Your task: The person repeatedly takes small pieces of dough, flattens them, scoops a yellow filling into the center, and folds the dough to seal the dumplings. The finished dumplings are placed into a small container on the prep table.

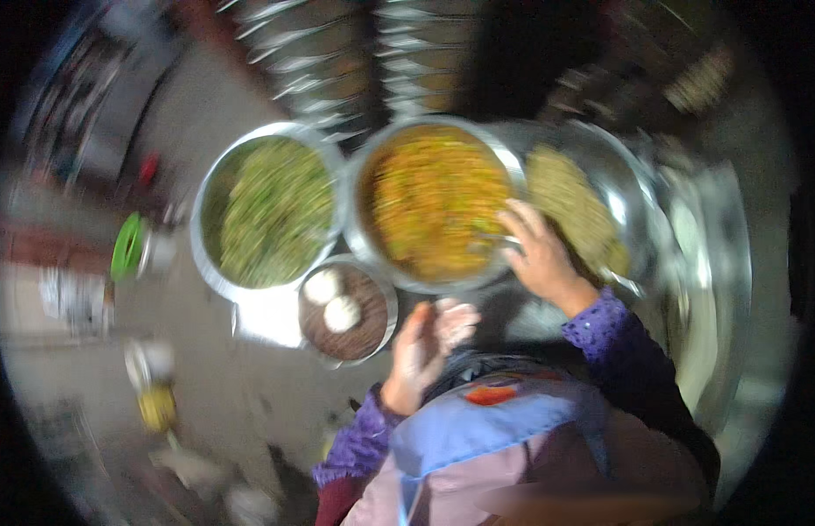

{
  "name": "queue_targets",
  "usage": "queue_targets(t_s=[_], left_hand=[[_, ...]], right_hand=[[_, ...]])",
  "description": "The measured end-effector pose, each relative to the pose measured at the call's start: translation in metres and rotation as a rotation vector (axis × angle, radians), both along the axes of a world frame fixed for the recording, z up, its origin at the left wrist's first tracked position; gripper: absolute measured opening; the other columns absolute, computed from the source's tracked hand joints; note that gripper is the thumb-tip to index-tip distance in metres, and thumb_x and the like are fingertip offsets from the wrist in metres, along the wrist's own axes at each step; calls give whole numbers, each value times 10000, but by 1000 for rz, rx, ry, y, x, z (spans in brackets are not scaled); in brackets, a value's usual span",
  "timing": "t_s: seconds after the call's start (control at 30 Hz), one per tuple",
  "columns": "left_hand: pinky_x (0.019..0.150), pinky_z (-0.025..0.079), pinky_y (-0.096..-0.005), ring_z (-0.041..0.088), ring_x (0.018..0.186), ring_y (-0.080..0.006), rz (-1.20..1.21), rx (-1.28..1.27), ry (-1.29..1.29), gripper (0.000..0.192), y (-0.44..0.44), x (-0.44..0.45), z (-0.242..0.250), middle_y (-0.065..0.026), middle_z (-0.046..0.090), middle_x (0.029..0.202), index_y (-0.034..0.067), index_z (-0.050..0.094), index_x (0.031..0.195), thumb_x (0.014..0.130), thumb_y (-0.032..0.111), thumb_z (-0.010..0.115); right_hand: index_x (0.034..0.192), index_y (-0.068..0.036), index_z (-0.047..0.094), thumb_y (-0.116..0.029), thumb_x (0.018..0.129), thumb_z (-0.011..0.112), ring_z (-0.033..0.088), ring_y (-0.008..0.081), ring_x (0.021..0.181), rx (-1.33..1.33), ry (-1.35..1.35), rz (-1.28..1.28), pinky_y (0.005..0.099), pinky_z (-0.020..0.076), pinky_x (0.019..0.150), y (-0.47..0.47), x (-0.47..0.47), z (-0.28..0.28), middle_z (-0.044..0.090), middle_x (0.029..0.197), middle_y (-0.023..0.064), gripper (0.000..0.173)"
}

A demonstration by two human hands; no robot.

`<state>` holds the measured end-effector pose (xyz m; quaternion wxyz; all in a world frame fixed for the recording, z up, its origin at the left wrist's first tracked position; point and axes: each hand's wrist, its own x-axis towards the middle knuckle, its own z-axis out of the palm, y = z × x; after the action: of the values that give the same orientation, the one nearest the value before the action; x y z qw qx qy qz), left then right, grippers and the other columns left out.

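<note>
My right hand (542, 253) reaches over the right rim of a metal bowl of orange-yellow chopped filling (440, 197). Between its thumb and fingers is a shiny metal utensil (503, 238), seemingly a spoon, its end down at the food. My left hand (420, 352) is cupped, palm up, just below that bowl. Its fingers look pale, and blur hides whether something thin lies in the palm. Left of it, two white dough balls (342, 314) rest in a small round metal dish (391, 309) with a brown inside.
A metal bowl of green shredded food (279, 210) stands at the left. On the right, a wide metal basin (621, 191) holds a pale yellowish mass (575, 204). Stacked metal trays (420, 59) rise behind the bowls. A green ring-shaped object (127, 246) is farther left.
</note>
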<state>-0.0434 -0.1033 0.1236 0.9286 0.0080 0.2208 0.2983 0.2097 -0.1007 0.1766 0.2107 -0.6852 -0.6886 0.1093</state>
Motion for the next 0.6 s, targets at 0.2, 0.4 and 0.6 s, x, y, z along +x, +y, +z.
queue_targets(t_s=[0.2,0.4,0.6], left_hand=[[956,472,-457,598,1088,-332,-177,92,198,479,-19,47,7,-203,617,1151,3,565,1144,923,427,544],[925,465,-453,553,1110,-339,-361,94,108,454,-97,109,-1,-195,596,1146,15,556,1140,937,419,508],[887,413,-392,540,1000,-288,-501,142,353,443,-207,152,4,-126,588,1016,49,592,1052,942,459,469]], right_hand=[[1155,-25,577,-97,858,631,622,280,941,164,356,-522,387,493,823,-223,68,-20,576,1130,148,310],[1092,-45,622,-148,896,579,617,328,903,160,149,-1144,398,497,788,-472,128,-136,626,993,183,225],[1114,-46,631,-185,897,570,634,324,978,310,220,-1270,401,486,842,-553,254,-212,664,1028,183,265]])
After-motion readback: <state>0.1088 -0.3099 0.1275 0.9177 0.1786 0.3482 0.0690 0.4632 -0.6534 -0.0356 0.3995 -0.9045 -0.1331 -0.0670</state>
